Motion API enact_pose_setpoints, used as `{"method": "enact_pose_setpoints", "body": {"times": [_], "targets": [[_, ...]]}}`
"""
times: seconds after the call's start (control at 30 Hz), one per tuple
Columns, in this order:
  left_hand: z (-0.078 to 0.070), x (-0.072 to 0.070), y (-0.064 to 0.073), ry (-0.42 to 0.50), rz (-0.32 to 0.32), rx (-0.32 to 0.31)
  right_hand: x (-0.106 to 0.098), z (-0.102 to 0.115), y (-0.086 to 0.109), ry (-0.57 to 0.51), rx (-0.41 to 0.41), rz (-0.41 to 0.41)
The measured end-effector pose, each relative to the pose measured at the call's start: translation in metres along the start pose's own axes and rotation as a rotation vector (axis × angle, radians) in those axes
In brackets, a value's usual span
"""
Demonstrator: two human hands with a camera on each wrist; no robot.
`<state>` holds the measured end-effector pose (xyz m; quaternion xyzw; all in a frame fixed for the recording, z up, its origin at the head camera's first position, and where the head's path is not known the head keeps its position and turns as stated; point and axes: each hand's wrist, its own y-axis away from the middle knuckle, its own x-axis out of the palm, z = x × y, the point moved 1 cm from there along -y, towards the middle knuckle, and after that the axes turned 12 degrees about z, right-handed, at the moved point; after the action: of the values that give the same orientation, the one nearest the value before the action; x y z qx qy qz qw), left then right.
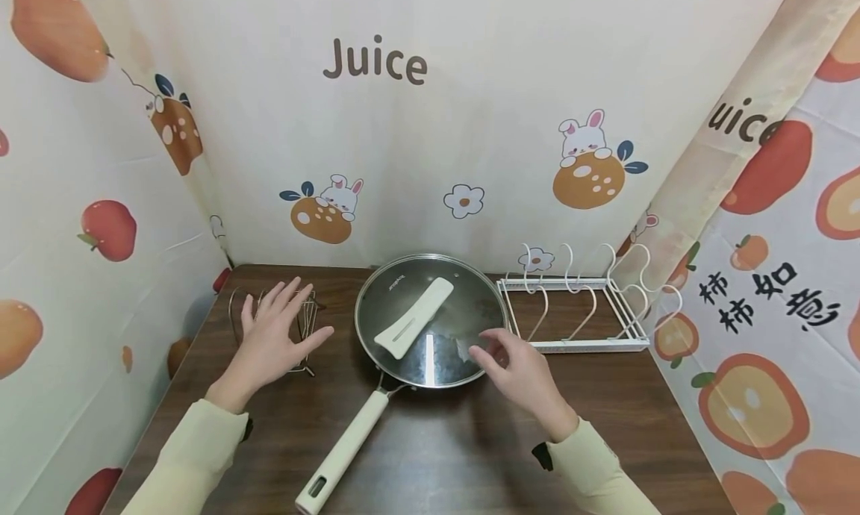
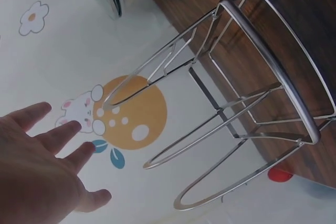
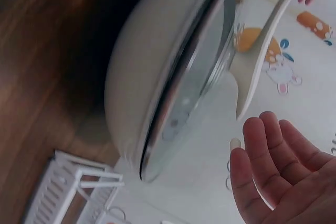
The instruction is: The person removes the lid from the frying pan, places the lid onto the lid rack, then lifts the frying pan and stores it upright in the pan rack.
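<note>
Pan [image 3: 139, 72] w/ glass lid [image 1: 460, 317] on, mid tabletop [image 1: 443, 455]; contents unclear, lid print [image 1: 397, 282] too small. L hand [image 1: 275, 339] empty, fingers spread, nr wire rack [image 2: 271, 62]; R hand [image 1: 520, 372] empty, loosely bent, over lid's edge. Backdrop [image 1: 430, 134]: "Juice".

- Cream wok [image 3: 137, 66], deep and round-sided, upright on the dark wooden table [image 1: 463, 455], its long cream handle [image 1: 352, 440] pointing toward the near left.
- Round glass lid [image 1: 463, 317], metal-rimmed, with a flat cream grip [image 1: 415, 317], set over the wok.
- Silver wire rack [image 2: 273, 60], its rounded loops upward, standing left of the wok.
</note>
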<state>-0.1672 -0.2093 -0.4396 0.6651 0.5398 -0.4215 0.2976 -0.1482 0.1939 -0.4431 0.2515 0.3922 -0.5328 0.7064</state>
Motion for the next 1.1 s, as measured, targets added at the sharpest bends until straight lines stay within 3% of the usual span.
{"method": "enact_pose_setpoints", "body": {"times": [0.27,0.5,0.87,1.1], "targets": [[-0.002,0.005,0.010,-0.030,0.017,0.098,0.020,0.012,0.009,-0.072,-0.021,0.078],[-0.002,0.012,0.017,-0.003,0.030,0.240,0.043,0.021,0.017,-0.174,-0.075,0.187],[-0.003,0.028,0.028,-0.002,0.071,0.404,0.079,0.029,0.024,-0.381,-0.089,0.390],[-0.003,0.040,0.034,0.023,0.133,0.452,0.101,0.036,0.026,-0.581,-0.058,0.497]]}}
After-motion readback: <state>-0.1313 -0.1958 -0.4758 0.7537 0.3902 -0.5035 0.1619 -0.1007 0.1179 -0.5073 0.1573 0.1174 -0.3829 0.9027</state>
